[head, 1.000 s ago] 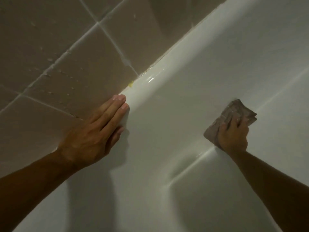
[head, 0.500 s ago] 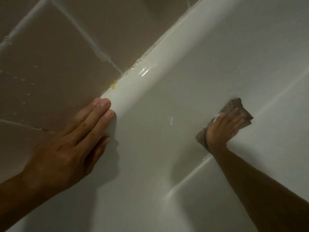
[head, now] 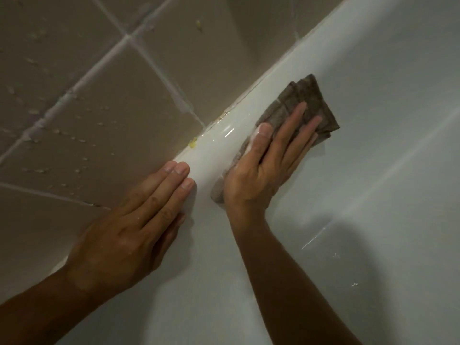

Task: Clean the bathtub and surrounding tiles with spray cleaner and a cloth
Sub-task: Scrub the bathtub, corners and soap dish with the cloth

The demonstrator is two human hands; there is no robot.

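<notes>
2 bare arms reach up from the bottom of the view. the left hand (head: pixel 139 220) lies flat on the rim of the white bathtub (head: pixel 373 170), right where the rim meets the wall. its fingers are straight and pressed close together, and it holds nothing. the fingertips rest on the shiny top of the rim.

just beside it, a little further along the rim, is the right hand (head: pixel 263 168). its fingers are straight and a bit spread, and they press a folded grey-brown cloth (head: pixel 303 105) flat against the tub. some white foam sits on the thumb side of this hand. the cloth lies partly on the rim and partly on the inner side of the tub. its folded layers stick out past the fingertips.

a small yellow blob (head: pixel 193 143) sits in the seam between rim and wall, between the 2 hands and a bit further up. the rim next to it looks wet and shiny.

beyond the rim is the wall of beige tiles (head: pixel 87 100) with pale grout lines. many little drops cling to the tiles on the left. 1 more yellow speck (head: pixel 198 24) is stuck higher up on a tile.
</notes>
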